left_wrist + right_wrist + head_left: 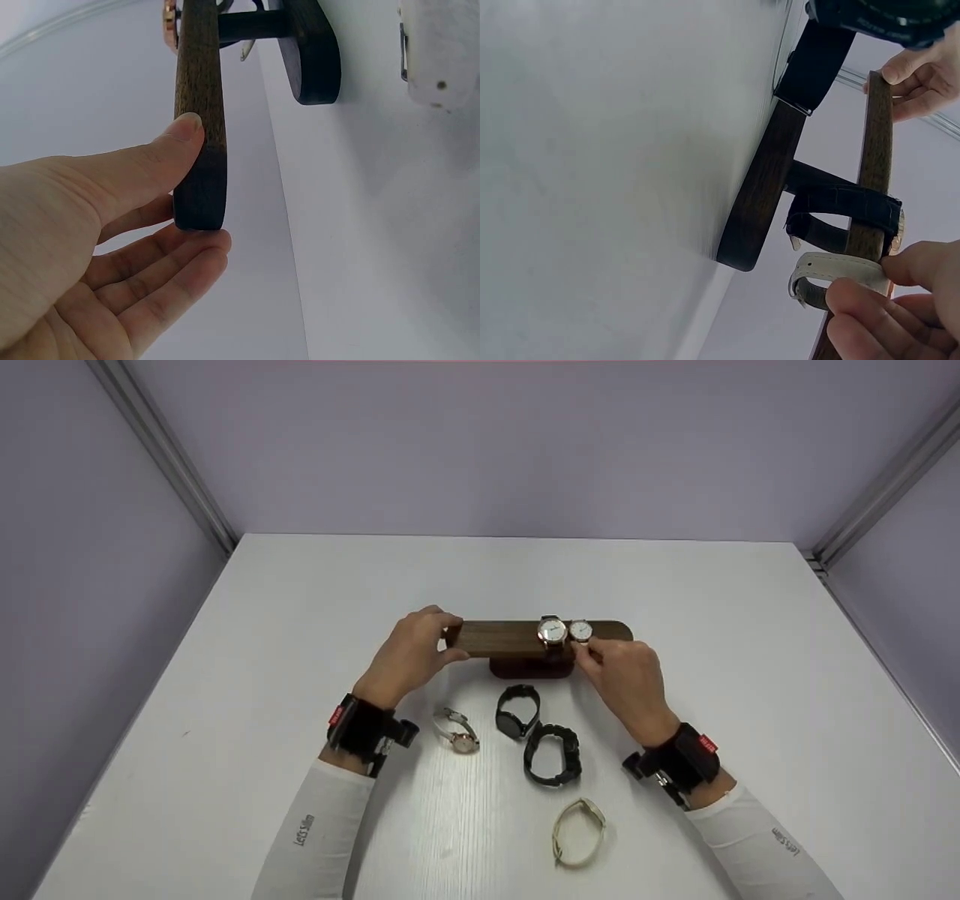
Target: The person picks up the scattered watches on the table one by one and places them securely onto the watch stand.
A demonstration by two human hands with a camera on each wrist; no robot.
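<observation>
A dark wooden watch stand [510, 637] sits mid-table, its bar raised on a base [532, 668]. Two watches are strapped round the bar: a larger one with a dark strap [552, 631] and a smaller one with a white strap [580, 631]. My left hand [442, 639] grips the bar's left end; in the left wrist view the thumb [176, 142] lies on one face of the bar [201, 97] and the fingers [191, 259] curl under its tip. My right hand [589, 649] pinches the small watch; its white strap [832, 268] shows between thumb and fingers [870, 311].
Several loose watches lie on the white table in front of the stand: a white-strapped one [457, 731], a black one [517, 712], a chunky black one [553, 755] and a beige one [577, 831]. Grey walls close in the table's back and sides.
</observation>
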